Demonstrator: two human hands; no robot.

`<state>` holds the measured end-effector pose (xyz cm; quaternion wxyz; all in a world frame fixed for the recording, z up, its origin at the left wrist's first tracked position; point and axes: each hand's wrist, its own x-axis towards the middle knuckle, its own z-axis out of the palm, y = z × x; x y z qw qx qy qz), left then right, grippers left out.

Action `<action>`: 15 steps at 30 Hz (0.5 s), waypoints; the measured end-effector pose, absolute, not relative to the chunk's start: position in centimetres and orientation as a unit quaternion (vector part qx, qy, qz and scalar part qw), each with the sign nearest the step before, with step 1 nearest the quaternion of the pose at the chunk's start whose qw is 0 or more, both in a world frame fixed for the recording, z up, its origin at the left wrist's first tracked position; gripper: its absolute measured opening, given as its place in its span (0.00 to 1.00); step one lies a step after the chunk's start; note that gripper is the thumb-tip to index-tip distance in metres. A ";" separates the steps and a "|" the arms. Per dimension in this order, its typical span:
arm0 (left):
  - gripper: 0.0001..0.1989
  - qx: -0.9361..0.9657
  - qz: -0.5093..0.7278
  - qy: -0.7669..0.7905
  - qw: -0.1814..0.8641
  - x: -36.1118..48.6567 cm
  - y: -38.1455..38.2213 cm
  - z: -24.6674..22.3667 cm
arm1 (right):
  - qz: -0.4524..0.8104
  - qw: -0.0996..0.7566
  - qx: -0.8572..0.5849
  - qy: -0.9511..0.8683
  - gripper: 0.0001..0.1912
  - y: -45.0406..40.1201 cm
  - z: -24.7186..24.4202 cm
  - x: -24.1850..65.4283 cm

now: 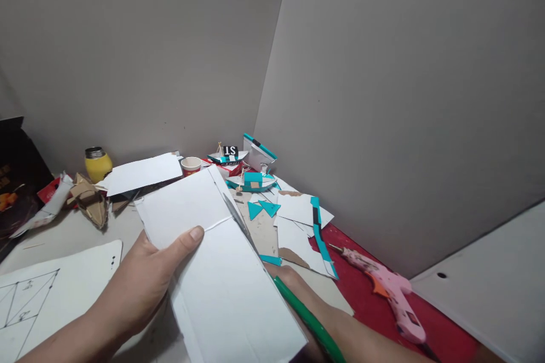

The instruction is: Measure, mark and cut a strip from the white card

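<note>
A long white sheet of cardboard [230,272] is tilted up in front of me. My left hand [159,264] grips its left edge, thumb lying flat on top and the other fingers hidden underneath. At the opposite edge, scissors [309,317] with a green handle are in my right hand [293,283], which is partly covered by the sheet. Their grey blades lie along the cardboard's right edge, where a narrow strip runs beside the cut. A crease crosses the sheet just past my left thumb.
Behind are small model boats [253,181], a paper cup [191,165] and a yellow jar [97,165]. White and teal scraps [298,238] lie to the right. A pink glue gun [387,289] rests on red material. Paper with line drawings [51,295] is at left. Grey panels [383,96] enclose the table.
</note>
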<state>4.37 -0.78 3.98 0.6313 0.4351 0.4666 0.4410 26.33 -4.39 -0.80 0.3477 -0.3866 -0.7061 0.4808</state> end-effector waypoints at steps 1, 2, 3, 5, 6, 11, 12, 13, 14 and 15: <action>0.46 0.441 0.437 0.463 0.632 4.3 -0.7 4.0 | 0.473 0.350 -0.391 -0.708 0.13 -4.4 -0.9 26.4; 0.46 0.446 0.436 0.460 0.632 4.2 -0.7 4.0 | 0.467 0.352 -0.390 -0.711 0.14 -4.4 -1.1 26.4; 0.46 0.449 0.436 0.461 0.629 4.2 -0.7 4.1 | 0.463 0.354 -0.386 -0.716 0.14 -4.4 -1.3 26.5; 0.45 0.443 0.444 0.462 0.627 4.3 -0.7 4.2 | 0.459 0.354 -0.373 -0.725 0.16 -4.3 -1.7 26.7; 0.45 0.437 0.447 0.462 0.629 4.4 -0.8 4.3 | 0.460 0.353 -0.367 -0.727 0.17 -4.3 -1.9 26.8; 0.44 0.435 0.441 0.468 0.630 4.6 -0.9 4.5 | 0.439 0.342 -0.379 -0.739 0.14 -4.2 -2.3 26.9; 0.44 0.437 0.440 0.468 0.630 4.6 -0.9 4.6 | 0.437 0.342 -0.379 -0.740 0.13 -4.2 -2.3 26.9; 0.44 0.437 0.438 0.466 0.632 4.6 -0.9 4.6 | 0.437 0.344 -0.377 -0.740 0.13 -4.2 -2.3 26.9; 0.43 0.435 0.436 0.464 0.636 4.7 -0.9 4.7 | 0.441 0.347 -0.375 -0.738 0.13 -4.2 -2.4 26.9; 0.43 0.432 0.435 0.463 0.641 4.7 -1.0 4.7 | 0.444 0.351 -0.372 -0.736 0.12 -4.2 -2.4 26.8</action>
